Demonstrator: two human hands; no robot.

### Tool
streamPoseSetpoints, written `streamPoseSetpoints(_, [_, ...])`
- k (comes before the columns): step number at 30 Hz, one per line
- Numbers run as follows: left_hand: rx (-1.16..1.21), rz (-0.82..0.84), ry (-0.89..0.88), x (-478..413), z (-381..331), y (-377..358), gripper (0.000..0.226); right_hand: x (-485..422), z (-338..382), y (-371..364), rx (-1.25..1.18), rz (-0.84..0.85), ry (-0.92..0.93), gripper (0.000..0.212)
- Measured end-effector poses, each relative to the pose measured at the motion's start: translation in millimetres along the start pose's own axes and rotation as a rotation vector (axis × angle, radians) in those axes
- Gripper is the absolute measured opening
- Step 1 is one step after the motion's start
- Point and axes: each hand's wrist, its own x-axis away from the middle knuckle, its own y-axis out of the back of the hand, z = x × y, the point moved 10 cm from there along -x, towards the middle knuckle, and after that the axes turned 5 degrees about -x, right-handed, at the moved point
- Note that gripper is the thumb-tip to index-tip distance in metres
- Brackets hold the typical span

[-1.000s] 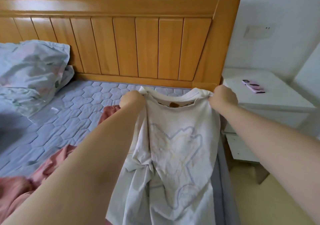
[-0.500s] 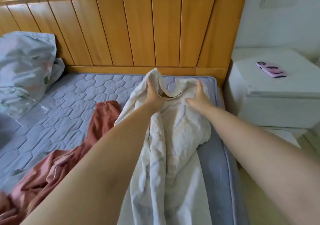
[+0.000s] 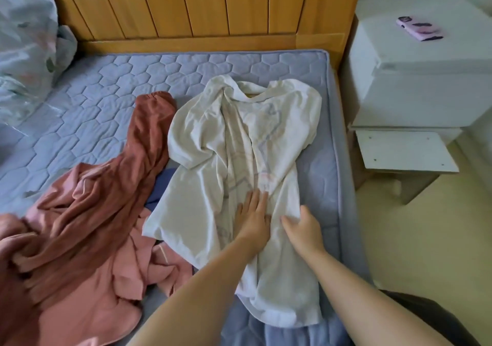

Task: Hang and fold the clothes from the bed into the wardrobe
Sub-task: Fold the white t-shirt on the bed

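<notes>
White T-shirt (image 3: 239, 138) on mattress (image 3: 106, 93), left hand (image 3: 253, 219) and right hand (image 3: 304, 230) flat on it, pink clothes (image 3: 93, 212) beside

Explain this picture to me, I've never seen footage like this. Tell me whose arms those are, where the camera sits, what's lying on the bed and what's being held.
There is no machine here. The two bare arms belong to a person, and the one camera is worn on their head, looking forward and down. A cream-white cotton T-shirt with a faint line print lies spread on the blue quilted mattress, beside a rumpled rust-pink garment. The left hand presses flat on the shirt with straight fingers. The right hand rests on it next to the left, fingers bent; whether it pinches the cloth is unclear. Nothing is lifted. A pink phone lies on the white bedside cabinet.
</notes>
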Motion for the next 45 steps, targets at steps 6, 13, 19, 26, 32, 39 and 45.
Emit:
streamPoseSetpoints(6, [0.264,-0.064,0.0,43,-5,-1,0.054,29,-9,48,0.189,-0.251,0.089,0.016])
streamPoseSetpoints(13, [-0.043,-0.005,-0.299,121,-22,-2,0.086,43,2,102,0.203,-0.38,0.185,0.036])
streamPoseSetpoints(19, [-0.372,0.015,-0.245,136,18,-4,0.096,109,26,-10,0.644,0.364,0.564,0.077])
streamPoseSetpoints(26, [-0.277,-0.035,0.02,116,16,24,0.031,103,42,39,0.712,-0.05,0.526,0.016])
streamPoseSetpoints(32, [-0.007,-0.168,-0.049,104,-9,92,0.029,101,35,116,0.25,-0.421,0.456,0.025])
streamPoseSetpoints(39, [-0.463,-0.174,0.155,116,95,75,0.066,72,-64,106,0.018,-0.248,-0.264,0.036])
streamPoseSetpoints(45, [-0.04,-0.293,0.43,129,148,92,0.038,83,-59,104,-0.472,-0.285,-0.266,0.029])
